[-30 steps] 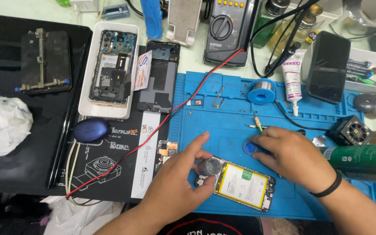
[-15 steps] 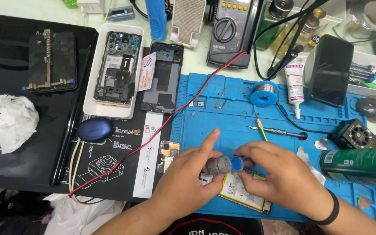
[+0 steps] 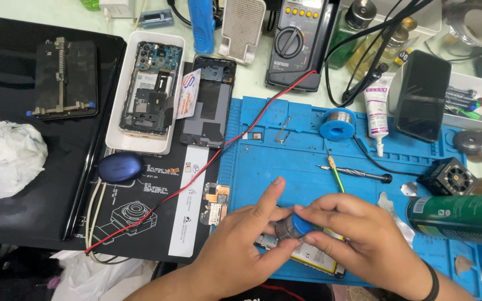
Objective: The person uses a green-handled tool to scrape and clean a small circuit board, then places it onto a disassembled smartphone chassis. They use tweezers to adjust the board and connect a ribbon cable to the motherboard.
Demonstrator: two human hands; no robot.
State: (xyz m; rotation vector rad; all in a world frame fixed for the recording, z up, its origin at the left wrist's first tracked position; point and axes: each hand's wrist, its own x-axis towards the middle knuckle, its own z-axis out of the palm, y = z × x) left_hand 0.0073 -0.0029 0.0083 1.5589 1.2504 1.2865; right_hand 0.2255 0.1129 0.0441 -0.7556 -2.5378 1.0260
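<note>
Both hands meet low on the blue work mat (image 3: 285,167). My left hand (image 3: 246,245) grips the grey body of a small round jar (image 3: 288,228). My right hand (image 3: 358,239) pinches the jar's blue lid (image 3: 302,224) with thumb and fingers. Beneath the hands lies an opened phone with a yellow-edged battery (image 3: 313,259), mostly hidden. A small circuit board (image 3: 215,203) rests just left of my left hand.
A green spray can (image 3: 458,217) lies at the right. Tweezers and a screwdriver (image 3: 358,174), a solder spool (image 3: 337,124) and a glue tube (image 3: 376,111) sit on the mat. A red wire (image 3: 207,167) crosses it. Disassembled phones (image 3: 150,89) and a multimeter (image 3: 297,42) stand behind.
My right hand came left from the mat to the jar. Both hands lifted the jar above the opened phone, and my right fingers now grip its blue lid.
</note>
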